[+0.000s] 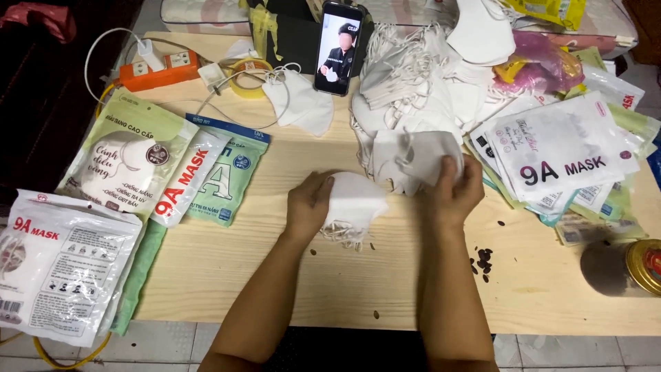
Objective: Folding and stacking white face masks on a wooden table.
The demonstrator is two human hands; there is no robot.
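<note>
Left hand point(308, 202) is clamped on a small stack of white masks point(352, 207), fingers curled together over its near edge, pinning it flat on the wooden table point(289, 275) right at the centre. Right hand point(452, 187) is beside it, fingers closed on the top piece of the mask pile point(406, 155), thumb on top, gripping the fabric. The 2 hands sit close, the stack between them.

How far along? By the look of it, early to midway: the held stack is thin, while the big heap of loose masks point(427, 76) behind the right hand is large. Printed empty bags point(558, 148) lie fanned out on the right, and filled packets point(138, 162) on the left, with 1 white packet point(58, 265) hanging at the near-left corner. So some packing looks done, plenty left.

Room to move: the near half of the table in front of the hands is mostly bare wood, bar a few dark specks point(483, 260). A round tin point(626, 265) stands near the right front edge, well apart from the hands. A phone point(338, 47) is propped upright at the back, with a tape roll point(249, 74) and an orange power strip point(160, 70) further left, cables trailing.
</note>
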